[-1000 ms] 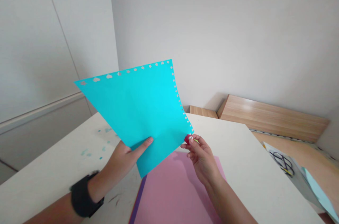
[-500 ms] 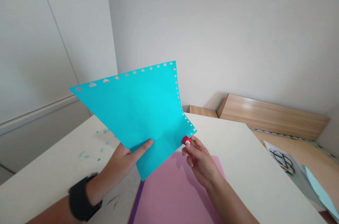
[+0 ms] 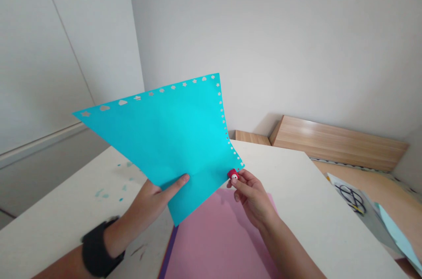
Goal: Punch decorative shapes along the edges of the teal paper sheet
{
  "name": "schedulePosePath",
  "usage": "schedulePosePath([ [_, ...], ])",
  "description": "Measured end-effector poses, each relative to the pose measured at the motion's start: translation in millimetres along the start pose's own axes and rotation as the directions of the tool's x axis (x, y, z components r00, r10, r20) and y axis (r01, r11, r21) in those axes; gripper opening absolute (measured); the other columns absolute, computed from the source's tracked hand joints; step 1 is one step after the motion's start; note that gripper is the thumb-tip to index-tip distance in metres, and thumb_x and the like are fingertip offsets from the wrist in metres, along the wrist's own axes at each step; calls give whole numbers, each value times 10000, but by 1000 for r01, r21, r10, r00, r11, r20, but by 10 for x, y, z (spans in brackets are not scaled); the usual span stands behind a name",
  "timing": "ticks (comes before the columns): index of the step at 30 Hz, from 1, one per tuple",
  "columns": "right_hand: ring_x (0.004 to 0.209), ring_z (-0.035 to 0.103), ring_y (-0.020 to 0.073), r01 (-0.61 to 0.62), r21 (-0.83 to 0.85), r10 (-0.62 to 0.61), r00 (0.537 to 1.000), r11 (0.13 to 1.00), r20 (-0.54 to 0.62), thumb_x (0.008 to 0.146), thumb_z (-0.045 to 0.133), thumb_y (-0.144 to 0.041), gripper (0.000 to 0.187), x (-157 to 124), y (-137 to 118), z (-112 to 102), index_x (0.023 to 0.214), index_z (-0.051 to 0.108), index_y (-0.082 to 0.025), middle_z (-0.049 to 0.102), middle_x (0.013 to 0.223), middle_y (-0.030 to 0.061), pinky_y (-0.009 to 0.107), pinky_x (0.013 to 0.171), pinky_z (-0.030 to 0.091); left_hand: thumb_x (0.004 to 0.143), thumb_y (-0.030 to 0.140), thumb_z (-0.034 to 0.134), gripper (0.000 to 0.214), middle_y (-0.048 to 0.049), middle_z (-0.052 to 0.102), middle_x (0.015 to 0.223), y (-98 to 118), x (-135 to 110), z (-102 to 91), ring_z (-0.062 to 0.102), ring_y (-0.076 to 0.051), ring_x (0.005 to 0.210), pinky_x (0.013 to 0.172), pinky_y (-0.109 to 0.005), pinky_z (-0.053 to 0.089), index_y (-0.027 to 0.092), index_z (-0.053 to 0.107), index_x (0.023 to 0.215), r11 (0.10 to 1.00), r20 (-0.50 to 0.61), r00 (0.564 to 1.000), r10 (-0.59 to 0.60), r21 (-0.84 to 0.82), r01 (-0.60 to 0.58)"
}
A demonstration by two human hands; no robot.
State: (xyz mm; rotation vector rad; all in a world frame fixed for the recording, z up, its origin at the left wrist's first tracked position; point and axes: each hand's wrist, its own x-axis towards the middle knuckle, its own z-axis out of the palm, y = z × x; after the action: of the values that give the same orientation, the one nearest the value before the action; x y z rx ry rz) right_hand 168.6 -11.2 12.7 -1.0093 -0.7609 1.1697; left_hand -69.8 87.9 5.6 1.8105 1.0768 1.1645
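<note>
As left hand (image 3: pixel 148 200) grips turquoise paper (image 3: pixel 165 138), corner pointing left, right fingers (image 3: pixel 244 177) clamp red craft punch (image 3: pixel 232 174)

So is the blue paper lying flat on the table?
No, the left hand holds the blue paper up above the white table, with a red paper punch in the right hand at its edge.

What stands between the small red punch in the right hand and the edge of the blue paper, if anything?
Nothing visible does. The red craft punch, pinched in the right hand, sits against the edge of the turquoise paper sheet, near its corner. The left hand holds the sheet further along, away from that spot.
</note>
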Motion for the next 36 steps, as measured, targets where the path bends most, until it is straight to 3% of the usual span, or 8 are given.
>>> schedulePosePath([
  [6,670,550,129,-10,-17,10,1000,1000,-18,706,835,-356,311,5,3,-13,886,655,-178,653,845,37,212,484,361,791,482,713,500,-51,736,1158,15,-1,8,567,-342,1257,1116,-539,415,265,655,1238,999,-31,1000,1,40,0],
  [14,787,607,167,-4,-4,4,1000,1000,-7,718,824,-369,300,-5,-6,10,875,642,-188,655,893,41,205,483,389,789,485,715,447,-45,744,1138,23,-8,8,593,-342,1225,1122,-555,399,262,688,1175,999,-31,1000,-2,43,3],
  [26,795,594,149,18,46,-20,999,999,46,780,784,-338,237,11,25,1,915,653,-194,622,938,29,192,482,392,821,454,701,444,-49,740,1146,-26,-10,24,475,-295,1352,1170,-522,340,270,663,1223,1000,1,1000,-17,-26,17],
  [36,690,539,131,48,10,-48,998,999,34,808,749,-370,221,68,73,7,873,685,-170,656,797,38,239,576,374,813,466,705,431,-46,735,1157,-45,-10,29,497,-308,1331,1179,-535,314,269,678,1196,1000,-8,1000,-19,-8,19],
])
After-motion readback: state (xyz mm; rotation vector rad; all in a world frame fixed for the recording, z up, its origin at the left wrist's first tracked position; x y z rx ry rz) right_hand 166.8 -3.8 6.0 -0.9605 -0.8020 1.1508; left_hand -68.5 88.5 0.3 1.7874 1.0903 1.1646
